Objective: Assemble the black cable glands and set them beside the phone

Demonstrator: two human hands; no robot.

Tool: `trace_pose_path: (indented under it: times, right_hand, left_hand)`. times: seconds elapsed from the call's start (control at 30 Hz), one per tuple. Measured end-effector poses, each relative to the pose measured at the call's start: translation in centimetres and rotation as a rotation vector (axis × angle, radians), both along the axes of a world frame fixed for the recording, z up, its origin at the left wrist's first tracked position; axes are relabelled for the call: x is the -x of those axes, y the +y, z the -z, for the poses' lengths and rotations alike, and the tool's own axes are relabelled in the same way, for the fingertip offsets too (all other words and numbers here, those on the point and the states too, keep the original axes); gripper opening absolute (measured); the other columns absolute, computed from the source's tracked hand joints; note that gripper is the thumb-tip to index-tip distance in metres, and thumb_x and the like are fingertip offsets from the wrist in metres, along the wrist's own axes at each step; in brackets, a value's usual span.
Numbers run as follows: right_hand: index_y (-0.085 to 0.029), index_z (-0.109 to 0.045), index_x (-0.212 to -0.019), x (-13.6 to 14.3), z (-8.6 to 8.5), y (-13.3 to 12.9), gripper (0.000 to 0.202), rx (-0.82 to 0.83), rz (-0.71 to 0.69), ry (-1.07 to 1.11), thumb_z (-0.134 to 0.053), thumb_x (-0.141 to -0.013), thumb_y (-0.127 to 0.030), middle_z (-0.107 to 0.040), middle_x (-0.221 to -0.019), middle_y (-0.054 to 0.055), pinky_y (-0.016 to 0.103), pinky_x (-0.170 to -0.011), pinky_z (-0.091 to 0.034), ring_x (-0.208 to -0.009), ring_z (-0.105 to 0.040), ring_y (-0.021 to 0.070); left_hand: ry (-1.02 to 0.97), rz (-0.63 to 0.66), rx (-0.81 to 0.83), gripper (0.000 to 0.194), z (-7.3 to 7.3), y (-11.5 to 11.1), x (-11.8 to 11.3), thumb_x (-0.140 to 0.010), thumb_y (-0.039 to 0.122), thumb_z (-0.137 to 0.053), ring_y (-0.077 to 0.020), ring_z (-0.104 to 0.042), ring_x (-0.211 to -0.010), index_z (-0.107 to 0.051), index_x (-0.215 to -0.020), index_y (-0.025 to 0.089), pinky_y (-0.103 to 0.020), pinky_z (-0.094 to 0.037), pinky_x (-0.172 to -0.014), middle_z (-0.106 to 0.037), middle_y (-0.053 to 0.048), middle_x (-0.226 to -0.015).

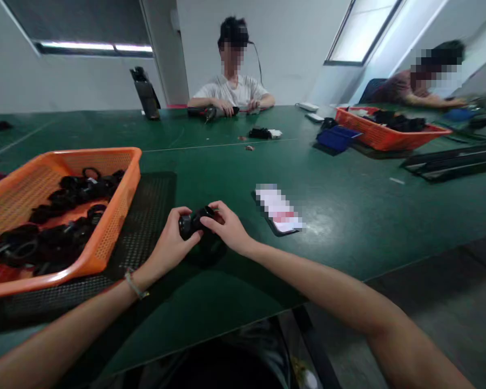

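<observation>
A small black part [195,220] with a rounded left end is held between my two hands, just above the green table [235,286]. My left hand [176,235] grips its left end, thumb below and fingers over the top. My right hand [227,226] pinches the right end with thumb and fingers. Some of the part is hidden by the fingers. To the left stands an orange basket [123,202] holding several black parts [60,240].
Right of my hands lies a lit phone [279,210]. Farther back are a blue tray [337,138], another orange basket [389,135], a black-and-white item [265,133] and an upright dark object [146,94]. Two people sit across the table. Dark strips [457,162] lie at right.
</observation>
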State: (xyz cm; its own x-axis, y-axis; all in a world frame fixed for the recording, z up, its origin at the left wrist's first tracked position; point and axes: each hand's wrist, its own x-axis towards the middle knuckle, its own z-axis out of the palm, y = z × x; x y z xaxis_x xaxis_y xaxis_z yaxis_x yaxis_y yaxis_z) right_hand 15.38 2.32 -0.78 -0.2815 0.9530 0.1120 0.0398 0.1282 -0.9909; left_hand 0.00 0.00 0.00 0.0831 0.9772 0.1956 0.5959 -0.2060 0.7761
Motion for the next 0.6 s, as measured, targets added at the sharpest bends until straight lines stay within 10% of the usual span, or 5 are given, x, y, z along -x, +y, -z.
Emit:
trace_pose_path:
  times: [0.6]
  right_hand:
    - [-0.021,-0.053,-0.091,-2.7,-0.5,0.2,0.024,-0.188,0.072,-0.265,-0.062,-0.072,-0.032,-0.045,-0.063,-0.007,0.025,-0.058,-0.032,-0.059,-0.043,0.0111]
  left_hand:
    - [-0.106,0.070,-0.176,0.030,1.5,0.7,0.5,-0.082,0.029,-0.047,-0.0188,-0.055,-0.101,-0.034,-0.108,0.020,-0.039,-0.042,-0.092,-0.055,-0.008,-0.103]
